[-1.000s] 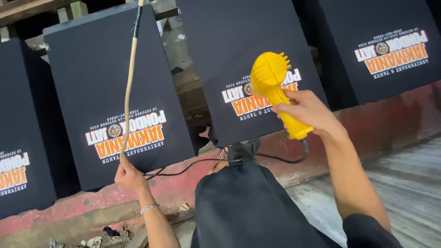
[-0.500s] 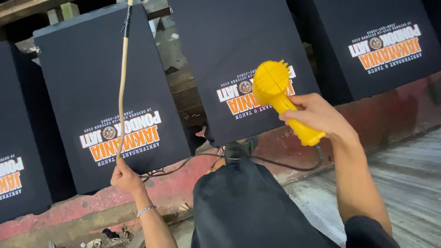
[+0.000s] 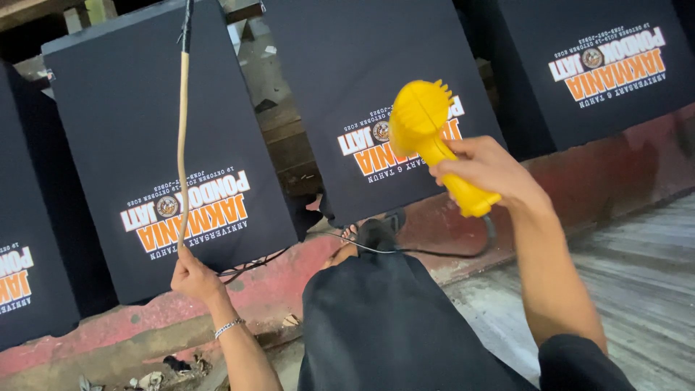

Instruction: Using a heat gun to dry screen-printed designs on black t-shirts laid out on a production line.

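A: Entry, head view. Right hand [image 3: 486, 174]?

B: Closed around the handle of a yellow heat gun [image 3: 433, 141], nozzle end raised and turned toward the black printed panel [image 3: 376, 94] in the middle of the row. A black power cord [image 3: 434, 252] leaves the butt of the handle, loops below the wrist and runs left along the red ledge [image 3: 615, 166].

A: Left hand [image 3: 194, 276]?

B: Fisted on the lower end of a thin tan rod [image 3: 182, 145]. The rod rises nearly upright, slightly bowed, in front of the left-centre black panel [image 3: 130, 116]; its top section is dark and passes out at the upper edge of the frame. A thin bracelet [image 3: 227, 327] sits on that wrist.

A: Gun touching the panel?

B: Cannot tell; the head overlaps the orange-and-white print on it.

A: Surroundings?

B: Four black panels stand tilted in a row on the red ledge, each printed near its lower edge. A further one [image 3: 594, 65] is at the right end, another partly cut off at the left edge. Wooden framing [image 3: 279, 123] shows in the gap between the two central panels. The person's dark-clothed leg [image 3: 391, 326] fills the lower centre. Grey plank floor [image 3: 637, 275] at lower right; small debris [image 3: 145, 378] beneath the ledge at lower left.
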